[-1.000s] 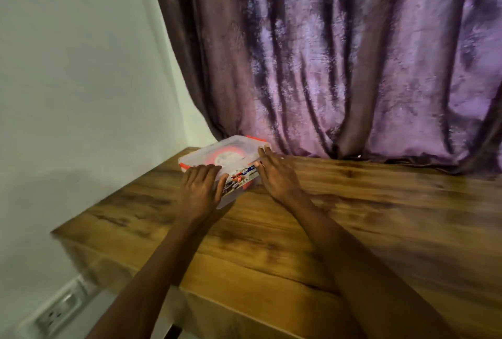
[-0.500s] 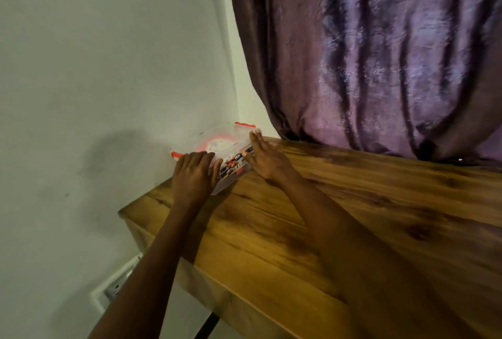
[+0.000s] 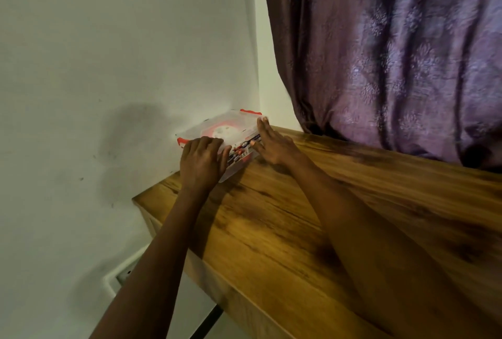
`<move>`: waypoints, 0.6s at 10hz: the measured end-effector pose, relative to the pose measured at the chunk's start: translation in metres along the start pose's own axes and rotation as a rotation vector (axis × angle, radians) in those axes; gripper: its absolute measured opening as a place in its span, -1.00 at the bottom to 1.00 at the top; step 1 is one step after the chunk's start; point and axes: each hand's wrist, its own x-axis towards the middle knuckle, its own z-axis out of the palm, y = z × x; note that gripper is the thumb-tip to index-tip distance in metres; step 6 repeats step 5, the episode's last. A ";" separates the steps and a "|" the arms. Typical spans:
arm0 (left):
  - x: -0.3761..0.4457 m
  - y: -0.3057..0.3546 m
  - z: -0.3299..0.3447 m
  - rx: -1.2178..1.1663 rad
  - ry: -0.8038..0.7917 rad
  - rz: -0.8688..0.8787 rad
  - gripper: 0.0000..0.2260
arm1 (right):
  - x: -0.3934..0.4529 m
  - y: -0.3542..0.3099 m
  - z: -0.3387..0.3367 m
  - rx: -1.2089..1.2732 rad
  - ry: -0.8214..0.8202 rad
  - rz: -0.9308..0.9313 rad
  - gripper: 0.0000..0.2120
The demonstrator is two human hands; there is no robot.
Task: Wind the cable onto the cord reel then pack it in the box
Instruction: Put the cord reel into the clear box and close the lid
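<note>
A clear plastic box (image 3: 233,126) with red clips lies closed at the far left corner of the wooden table (image 3: 312,216), close to the wall. Through its lid shows a red and white cord reel (image 3: 224,130). My left hand (image 3: 202,160) rests on the box's near left corner, fingers bent over the lid edge. My right hand (image 3: 271,143) lies flat against the box's right side, fingers straight and pointing toward the wall. A printed label (image 3: 243,149) is on the box's front side between my hands.
A white wall (image 3: 122,67) stands just left of and behind the box. A purple curtain (image 3: 394,53) hangs behind the table. A wall socket (image 3: 125,273) sits low on the wall, beside the table's left edge.
Both hands have stayed on the box, which has slid farther toward the wall corner. The view has swung left, so more wall and less curtain shows.
</note>
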 end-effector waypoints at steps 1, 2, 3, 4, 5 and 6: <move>0.002 0.011 -0.004 -0.004 -0.055 -0.087 -0.61 | -0.018 0.012 -0.013 0.033 -0.014 -0.040 -0.24; 0.003 0.027 -0.010 0.004 -0.131 -0.156 -0.58 | -0.049 0.035 -0.022 0.024 0.048 -0.046 -0.19; 0.007 0.059 -0.016 -0.132 -0.103 -0.038 -0.57 | -0.085 0.071 -0.031 -0.014 0.096 0.032 -0.23; 0.016 0.123 -0.028 -0.329 -0.171 0.142 -0.56 | -0.143 0.121 -0.045 -0.036 0.195 0.155 -0.25; 0.015 0.195 -0.029 -0.497 -0.315 0.224 -0.50 | -0.209 0.167 -0.057 -0.132 0.251 0.311 -0.29; 0.015 0.195 -0.029 -0.497 -0.315 0.224 -0.50 | -0.209 0.167 -0.057 -0.132 0.251 0.311 -0.29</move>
